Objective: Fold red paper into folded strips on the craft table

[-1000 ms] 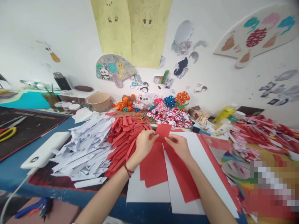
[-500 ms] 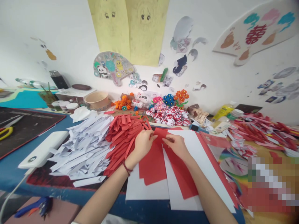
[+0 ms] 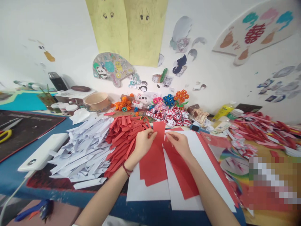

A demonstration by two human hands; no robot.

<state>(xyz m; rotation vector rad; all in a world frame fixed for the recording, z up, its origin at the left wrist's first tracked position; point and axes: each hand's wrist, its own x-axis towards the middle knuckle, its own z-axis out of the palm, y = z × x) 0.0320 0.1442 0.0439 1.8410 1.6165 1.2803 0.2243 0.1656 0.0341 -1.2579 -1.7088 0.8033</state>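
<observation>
A small red paper piece (image 3: 159, 128) stands up between my hands, its left edge pinched by my left hand (image 3: 144, 141). Just right of it is my right hand (image 3: 178, 142), fingers bent and close together over the red sheets; whether anything is between them is too small to tell. Below lie two stacks of red paper, one on the left (image 3: 154, 166) and a slanted one on the right (image 3: 184, 175), over white sheets (image 3: 148, 193). Beside my left hand is a pile of folded red strips (image 3: 122, 135), then a pile of folded white strips (image 3: 82, 150).
A white power bank (image 3: 43, 152) with a cable lies at the left, near yellow-handled scissors (image 3: 7, 135). Paper flowers (image 3: 174, 116) and a round beige bowl (image 3: 97, 100) stand along the wall. Loose red and pink strips (image 3: 265, 128) fill the right side.
The small red piece now stands more upright and shows more of its face. My right hand has shifted slightly right, away from it. The view has moved a little.
</observation>
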